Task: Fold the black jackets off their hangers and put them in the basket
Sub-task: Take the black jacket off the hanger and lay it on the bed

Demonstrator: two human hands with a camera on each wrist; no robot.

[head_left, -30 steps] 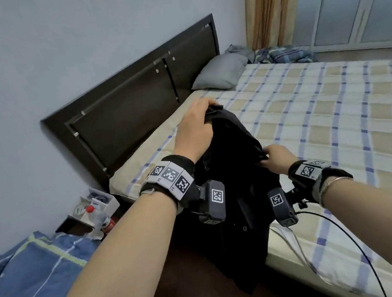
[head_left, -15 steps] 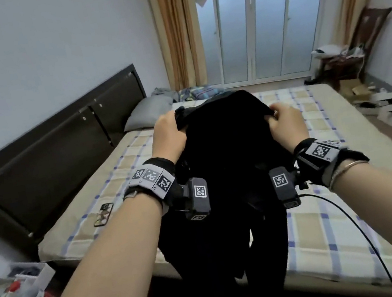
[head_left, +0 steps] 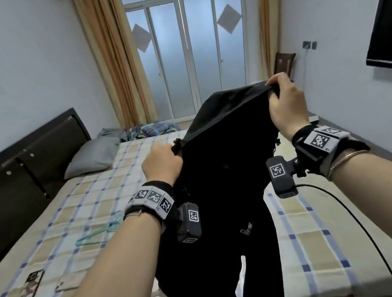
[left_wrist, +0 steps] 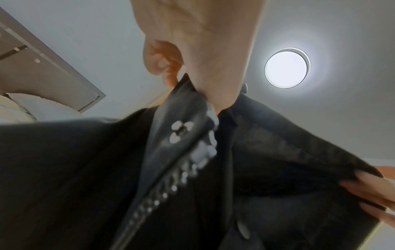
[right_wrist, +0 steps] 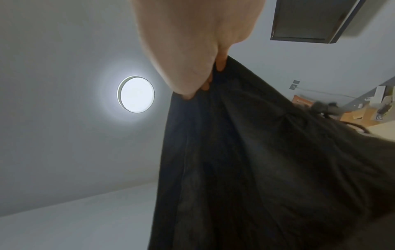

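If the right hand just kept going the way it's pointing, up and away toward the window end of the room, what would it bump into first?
Apart from the black jacket the right hand already grips, the way looks free over the bed. The wooden chair by the far wall seems next in line, though depth is hard to judge.

Checked bed [head_left: 154,155] with pillow [head_left: 91,157], teal hanger [head_left: 100,233], two phones [head_left: 29,287].
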